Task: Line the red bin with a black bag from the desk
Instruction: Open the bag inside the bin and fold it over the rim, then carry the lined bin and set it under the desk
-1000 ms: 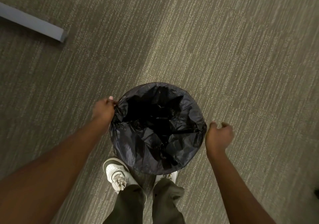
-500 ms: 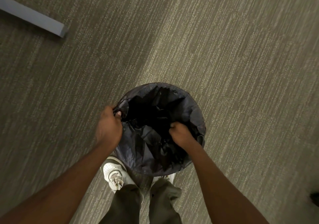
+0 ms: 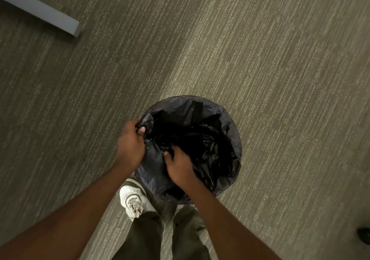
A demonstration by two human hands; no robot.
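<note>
A round bin stands on the carpet just in front of my feet, wrapped all over by the black bag [image 3: 212, 139], so no red shows. The bag's rim is folded over the bin's edge and its inside is crumpled and dark. My left hand [image 3: 131, 145] grips the bag's gathered edge at the bin's left rim. My right hand [image 3: 179, 167] reaches inside the near part of the opening, fingers closed on a fold of the plastic.
Grey-green carpet [image 3: 260, 59] lies all around the bin. A grey bar or furniture base [image 3: 40, 12] runs in from the upper left. My white shoe [image 3: 133, 197] and dark trousers are just below the bin. A small dark object [image 3: 364, 237] sits at the right edge.
My right hand came from outside the bin's right side into the opening and then shifted left toward the near edge. My left hand moved slightly down along the left rim, still gripping.
</note>
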